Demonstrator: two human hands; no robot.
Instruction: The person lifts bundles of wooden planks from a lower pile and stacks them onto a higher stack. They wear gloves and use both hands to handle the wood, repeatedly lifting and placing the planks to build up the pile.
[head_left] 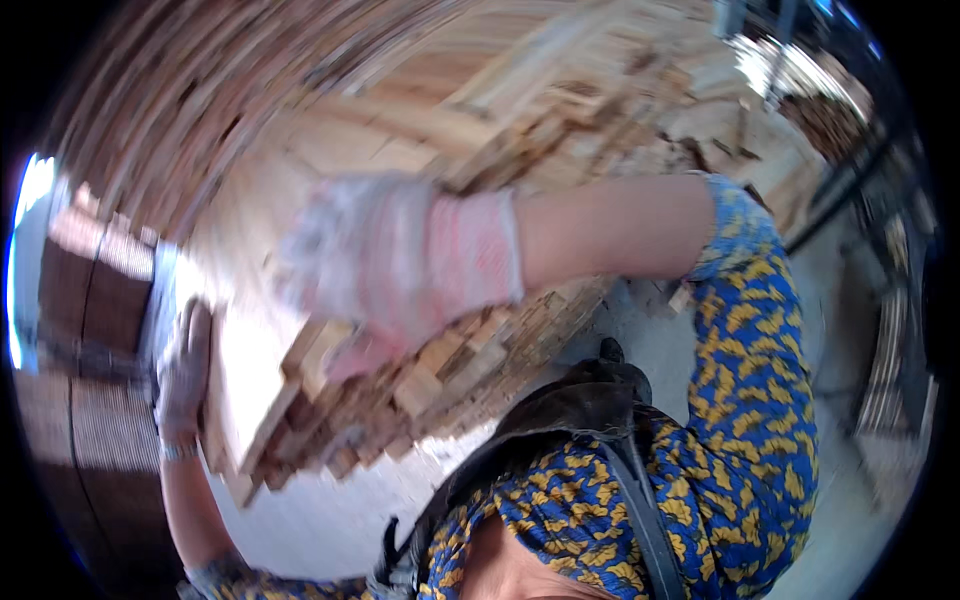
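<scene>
A pale wooden board [245, 385] lies at the left end of a stack of wood strips. My left hand [183, 375], in a whitish work glove, rests along the outer left edge of this board with its fingers stretched out. Across the middle of the stack reaches my right hand [375, 260], gloved in white with a pink cuff. Motion smears its fingers, and the thumb points down toward the strip ends. Whether it holds anything is hidden. Beneath it, stacked wood strips [460, 375] show their uneven cut ends toward me.
A tall stack of thin boards [170, 120] rises at the far left. Strapped bundles [100, 420] stand left of my left hand. Loose boards and scraps [600, 120] cover the far side. Dark metal framework [850, 170] is at the right, above grey floor [640, 330].
</scene>
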